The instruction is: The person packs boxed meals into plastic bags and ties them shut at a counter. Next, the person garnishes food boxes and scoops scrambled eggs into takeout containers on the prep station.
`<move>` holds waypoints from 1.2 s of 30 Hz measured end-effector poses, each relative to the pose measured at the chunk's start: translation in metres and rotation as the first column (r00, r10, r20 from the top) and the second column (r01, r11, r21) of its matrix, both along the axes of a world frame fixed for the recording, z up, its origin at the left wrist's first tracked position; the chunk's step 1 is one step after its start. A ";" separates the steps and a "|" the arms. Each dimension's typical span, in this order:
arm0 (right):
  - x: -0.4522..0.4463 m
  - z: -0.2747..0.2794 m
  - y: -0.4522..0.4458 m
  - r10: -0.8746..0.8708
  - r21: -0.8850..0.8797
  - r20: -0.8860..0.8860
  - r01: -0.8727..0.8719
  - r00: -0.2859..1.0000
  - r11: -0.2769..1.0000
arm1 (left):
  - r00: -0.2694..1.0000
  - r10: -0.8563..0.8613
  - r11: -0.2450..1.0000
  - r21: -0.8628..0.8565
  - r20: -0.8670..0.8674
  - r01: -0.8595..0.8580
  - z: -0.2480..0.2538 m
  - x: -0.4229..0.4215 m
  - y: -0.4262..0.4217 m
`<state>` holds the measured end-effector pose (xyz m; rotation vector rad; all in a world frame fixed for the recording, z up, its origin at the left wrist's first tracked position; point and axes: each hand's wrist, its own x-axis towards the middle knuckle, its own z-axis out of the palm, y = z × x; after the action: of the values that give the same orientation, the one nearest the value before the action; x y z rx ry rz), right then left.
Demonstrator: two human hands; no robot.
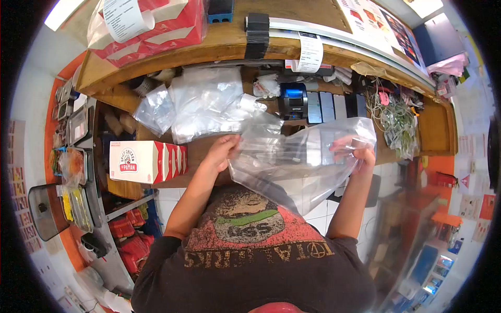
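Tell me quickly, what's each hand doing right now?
Left hand: closed on one side of a clear plastic bag.
Right hand: holding the same bag's opposite side.

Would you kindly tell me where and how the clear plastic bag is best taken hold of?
Probably pinched by opposite side edges, the left hand coming from the left and the right hand from the right: the clear plastic bag is thin, limp and spread between them, so one hold alone would likely let it sag.
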<state>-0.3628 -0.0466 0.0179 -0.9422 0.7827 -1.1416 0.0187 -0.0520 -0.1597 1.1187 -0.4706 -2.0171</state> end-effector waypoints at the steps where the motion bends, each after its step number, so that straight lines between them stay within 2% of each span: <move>1: 0.000 -0.003 0.000 -0.087 -0.007 -0.068 0.087 0.994 0.996 | 0.995 0.062 0.998 -0.006 0.072 -0.062 0.000 -0.001 -0.002; 2: 0.000 -0.007 0.000 -0.176 -0.020 -0.135 0.175 0.975 0.984 | 0.982 0.121 0.993 -0.017 0.144 -0.120 0.001 -0.002 -0.004; 3: 0.002 -0.011 -0.002 -0.242 0.127 -0.312 0.293 0.919 0.948 | 0.984 0.106 0.994 -0.018 0.145 -0.104 0.019 -0.005 -0.004; 4: 0.002 -0.019 -0.004 -0.228 0.003 -0.601 0.287 0.766 0.958 | 0.959 0.226 0.974 -0.064 0.173 -0.218 0.051 -0.010 -0.001; 5: 0.001 -0.032 -0.007 -0.224 -0.112 -0.822 0.238 0.523 0.965 | 0.918 0.346 0.937 -0.118 0.193 -0.328 0.073 -0.013 0.000; 6: -0.003 -0.072 -0.008 -0.600 -0.571 -0.800 0.291 0.010 0.767 | 0.930 0.315 0.936 -0.223 0.188 -0.272 0.079 -0.010 0.003; 7: 0.019 -0.061 -0.007 -0.667 -0.579 -0.739 0.418 0.095 0.700 | 0.934 0.304 0.939 -0.223 0.190 -0.260 0.092 -0.014 0.003; 8: 0.053 -0.042 -0.006 -0.732 -0.561 -0.661 0.539 0.166 0.629 | 0.953 0.275 0.924 -0.307 0.125 -0.226 0.109 -0.018 0.006; 9: 0.078 -0.022 0.002 -0.533 -0.307 -0.675 0.463 0.511 0.832 | 0.970 0.233 0.903 -0.385 0.066 -0.191 0.118 -0.022 0.011; 10: 0.103 -0.009 0.012 -0.273 -0.067 -0.559 0.286 0.783 0.956 | 0.986 0.165 0.928 -0.340 0.013 -0.151 0.119 -0.021 0.017; 11: 0.127 -0.010 0.022 -0.066 0.002 -0.458 0.075 0.887 0.997 | 0.990 0.139 0.930 -0.346 0.023 -0.123 0.124 -0.024 0.020; 12: 0.151 -0.002 0.034 0.046 -0.003 -0.434 -0.052 0.900 0.999 | 0.996 0.086 0.946 -0.314 -0.001 -0.082 0.131 -0.027 0.025; 14: 0.182 -0.003 0.043 -0.079 -0.219 -0.449 -0.024 0.890 0.975 | 1.000 0.015 0.958 -0.285 -0.023 -0.021 0.133 -0.030 0.030; 17: 0.184 -0.010 0.047 -0.073 -0.180 -0.428 -0.006 0.901 0.984 | 0.998 0.019 0.931 -0.363 -0.057 -0.038 0.131 -0.031 0.039; 18: 0.185 -0.010 0.050 -0.161 -0.252 -0.422 0.055 0.892 0.966 | 1.000 0.020 0.927 -0.375 -0.001 -0.019 0.142 -0.035 0.044; 19: 0.185 -0.014 0.052 -0.171 -0.249 -0.419 0.069 0.892 0.966 | 0.998 0.021 0.923 -0.386 0.054 0.001 0.154 -0.038 0.050; 21: 0.184 -0.027 0.053 -0.129 -0.165 -0.303 0.081 0.944 0.983 | 0.995 -0.034 0.893 -0.445 0.094 0.072 0.175 -0.037 0.058; 23: 0.179 -0.026 0.054 -0.194 -0.217 -0.261 0.139 0.945 0.966 | 0.962 -0.064 0.774 -0.594 0.267 0.217 0.187 -0.034 0.063; 24: 0.173 -0.022 0.055 -0.170 -0.177 -0.235 0.130 0.957 0.976 | 0.926 0.003 0.780 -0.581 0.377 0.234 0.196 -0.037 0.068; 25: 0.167 -0.017 0.055 -0.147 -0.139 -0.205 0.120 0.968 0.983 | 0.928 0.000 0.758 -0.605 0.373 0.244 0.198 -0.041 0.069; 26: 0.162 -0.008 0.058 -0.193 -0.179 -0.196 0.158 0.961 0.971 | 0.647 0.498 0.480 -0.805 0.577 0.349 0.199 -0.046 0.070; 27: 0.154 0.003 0.060 -0.218 -0.207 -0.192 0.177 0.957 0.962 | 0.516 0.654 0.323 -0.822 0.552 0.470 0.204 -0.045 0.066; 28: 0.145 0.013 0.064 -0.185 -0.316 -0.332 0.075 0.925 0.946 | 0.334 0.826 0.191 -0.783 0.454 0.592 0.208 -0.044 0.063; 29: 0.139 0.024 0.070 -0.165 -0.395 -0.473 -0.041 0.865 0.918 | 0.150 0.949 0.106 -0.725 0.278 0.680 0.211 -0.044 0.060; 30: 0.135 0.035 0.076 -0.252 -0.482 -0.516 -0.034 0.819 0.876 | 0.392 0.801 0.019 -0.673 0.453 0.740 0.213 -0.036 0.052; 31: 0.128 0.044 0.080 -0.276 -0.497 -0.518 -0.023 0.810 0.867 | 0.563 0.563 -0.093 -0.631 0.605 0.770 0.216 -0.034 0.047; 32: 0.119 0.051 0.086 -0.283 -0.503 -0.626 -0.100 0.727 0.858 | 0.655 0.476 -0.027 -0.735 0.586 0.677 0.217 -0.039 0.050; 33: 0.111 0.059 0.093 -0.290 -0.494 -0.722 -0.175 0.628 0.851 | 0.667 0.472 -0.049 -0.739 0.576 0.672 0.223 -0.039 0.058; 34: 0.105 0.066 0.102 -0.262 -0.432 -0.785 -0.194 0.561 0.881 | 0.670 0.385 0.089 -0.749 0.634 0.657 0.228 -0.037 0.069; 35: 0.106 0.063 0.113 -0.279 -0.439 -0.784 -0.178 0.555 0.880 | 0.674 0.285 0.228 -0.731 0.682 0.643 0.232 -0.034 0.081; 36: 0.107 0.055 0.125 -0.215 -0.477 -0.763 -0.307 0.610 0.823 | 0.682 0.280 0.212 -0.736 0.676 0.643 0.229 -0.034 0.089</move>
<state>-0.2557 0.0783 0.0727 -2.0791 1.1341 -0.8718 -0.0152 0.0371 0.0689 0.8698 -2.1021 -0.8061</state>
